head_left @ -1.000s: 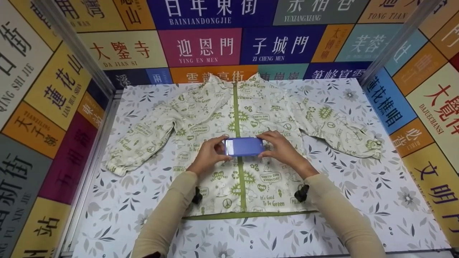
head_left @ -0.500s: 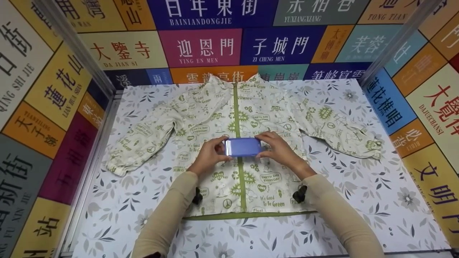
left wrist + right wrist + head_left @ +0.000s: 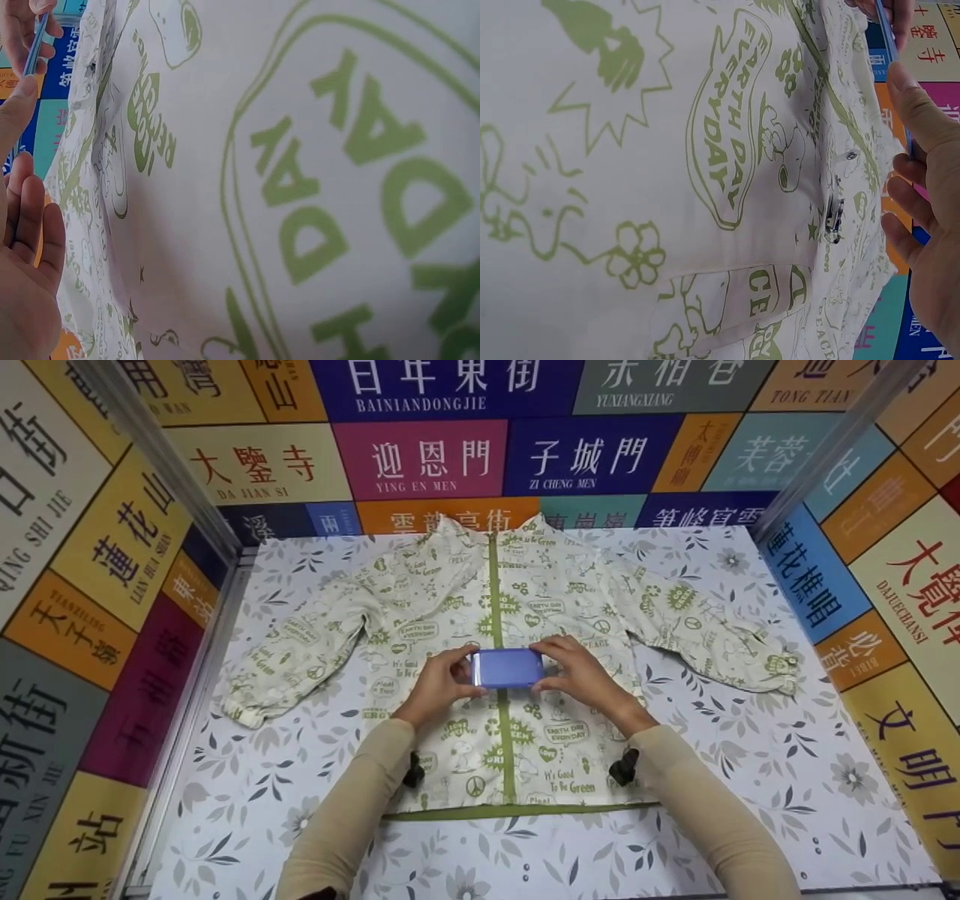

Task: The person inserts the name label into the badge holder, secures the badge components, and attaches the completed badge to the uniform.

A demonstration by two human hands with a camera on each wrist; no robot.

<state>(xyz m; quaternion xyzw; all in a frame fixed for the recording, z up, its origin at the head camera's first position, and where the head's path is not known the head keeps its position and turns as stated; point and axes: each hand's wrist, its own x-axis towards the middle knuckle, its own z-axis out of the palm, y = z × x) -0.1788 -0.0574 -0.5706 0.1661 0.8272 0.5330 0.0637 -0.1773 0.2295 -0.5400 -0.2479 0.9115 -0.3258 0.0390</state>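
A flat, phone-sized blue-violet rectangle (image 3: 508, 668) is held lengthwise between both hands over a jacket, a pale strip along its left end. My left hand (image 3: 433, 684) pinches that end between thumb and fingers. On the opposite end my right hand (image 3: 581, 679) has a similar pinch. From the side, the right wrist view shows only its thin blue edge (image 3: 886, 34) by the thumb. Beneath lies the white jacket (image 3: 450, 750) with green printed words and drawings, spread front up, sleeves out, a green strip running down its middle.
The jacket rests on a table (image 3: 765, 780) covered in a grey leaf and flower pattern. Colourful panels with Chinese lettering (image 3: 420, 457) enclose the back and sides, with metal posts (image 3: 187, 495) at the corners. Black devices (image 3: 622, 767) sit at the wrists.
My right hand has shifted slightly left. The blue-violet rectangle looks shorter, and the pale strip at its left end has narrowed. The jacket has not moved.
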